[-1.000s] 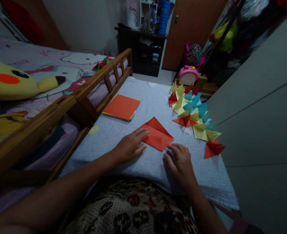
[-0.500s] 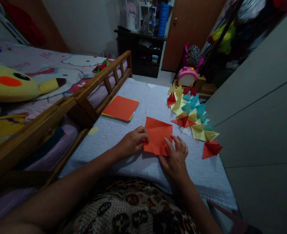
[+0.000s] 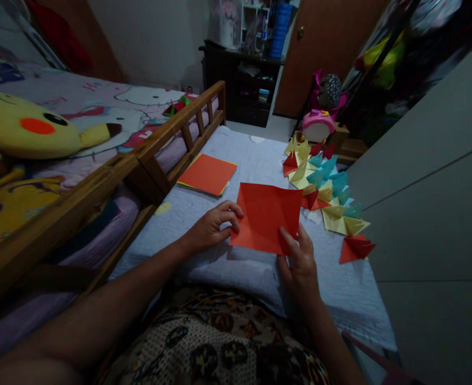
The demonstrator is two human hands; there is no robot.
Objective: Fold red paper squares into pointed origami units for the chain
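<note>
A sheet of orange-red paper (image 3: 265,216) is held up in front of me, slightly tilted above the cloth-covered table, with faint creases on it. My left hand (image 3: 218,223) pinches its left edge between thumb and curled fingers. At the lower right edge, my right hand (image 3: 300,256) grips it, thumb underneath and fingers along the side. Behind and to the left lies a stack of square coloured paper (image 3: 207,174), orange on top with yellow edges below. On the right stand rows of folded paper shapes (image 3: 319,176) in yellow, teal and red, with a red folded shape (image 3: 356,248) nearest me.
A wooden bed rail (image 3: 155,144) runs along the table's left side. On the bed lies a yellow plush toy (image 3: 31,125). A pale cabinet (image 3: 432,214) borders the right. Beyond the table are a dark shelf unit (image 3: 236,85) and a pink toy (image 3: 318,125).
The paper has spread wider and now shows a larger face, lifted a little. My right hand has moved outward to the right with its edge. The view has shifted slightly.
</note>
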